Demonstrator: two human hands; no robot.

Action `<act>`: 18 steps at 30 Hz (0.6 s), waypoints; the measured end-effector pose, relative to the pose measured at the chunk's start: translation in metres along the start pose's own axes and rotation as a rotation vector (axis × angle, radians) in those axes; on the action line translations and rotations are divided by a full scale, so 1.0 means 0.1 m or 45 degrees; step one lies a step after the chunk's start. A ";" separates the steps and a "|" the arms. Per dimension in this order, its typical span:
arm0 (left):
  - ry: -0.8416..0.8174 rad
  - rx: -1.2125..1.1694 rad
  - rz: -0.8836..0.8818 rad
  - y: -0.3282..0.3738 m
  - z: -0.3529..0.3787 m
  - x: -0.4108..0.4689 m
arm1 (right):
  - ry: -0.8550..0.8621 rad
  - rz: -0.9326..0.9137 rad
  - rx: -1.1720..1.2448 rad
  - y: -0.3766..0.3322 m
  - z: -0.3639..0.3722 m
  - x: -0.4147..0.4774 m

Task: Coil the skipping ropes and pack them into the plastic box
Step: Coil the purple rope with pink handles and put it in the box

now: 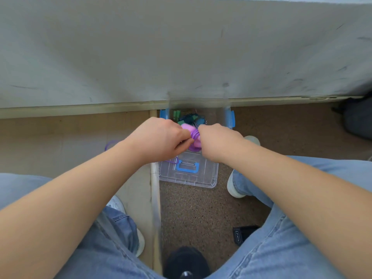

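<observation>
Both my hands meet above the clear plastic box [229, 117] with blue latches on the floor. My left hand [161, 137] and my right hand [219, 141] grip a purple skipping rope [194, 135] with pink handles, its cord wound in tight turns between my fingers. A loose loop of the purple cord [109, 143] hangs behind my left wrist, and another bit shows below it. Inside the box lie a green-handled rope [177, 114] and a dark blue bundle [193, 118]. The clear lid [189, 172] with a blue handle lies on the floor in front of the box.
A grey wall [181, 47] rises right behind the box. My legs in jeans and white shoes [235, 188] flank the lid. A black object [243, 233] lies on the speckled floor near my right knee, and a dark bag [358, 117] sits at the right edge.
</observation>
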State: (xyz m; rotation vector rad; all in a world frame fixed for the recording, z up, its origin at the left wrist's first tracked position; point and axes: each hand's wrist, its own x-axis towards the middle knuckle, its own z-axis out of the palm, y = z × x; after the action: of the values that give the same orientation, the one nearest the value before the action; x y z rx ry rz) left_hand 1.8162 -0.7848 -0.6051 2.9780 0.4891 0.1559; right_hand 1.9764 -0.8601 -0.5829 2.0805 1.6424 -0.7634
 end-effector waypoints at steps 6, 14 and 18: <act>0.109 -0.256 0.033 -0.06 -0.06 0.00 | -0.471 -0.583 0.254 -0.08 0.05 -0.10; 0.310 -0.531 -0.540 -0.30 -0.09 -0.05 | -0.134 -0.613 1.336 -0.03 -0.34 -0.26; -0.025 -0.702 -0.568 -0.28 0.09 -0.11 | 0.310 -0.217 1.261 0.12 -0.38 -0.06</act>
State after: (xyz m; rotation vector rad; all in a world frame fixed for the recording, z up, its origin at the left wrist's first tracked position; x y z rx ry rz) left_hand 1.7981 -0.7628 -0.6189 2.2743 0.9187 0.1809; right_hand 1.9935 -0.8453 -0.5501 2.7614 1.7777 -1.7023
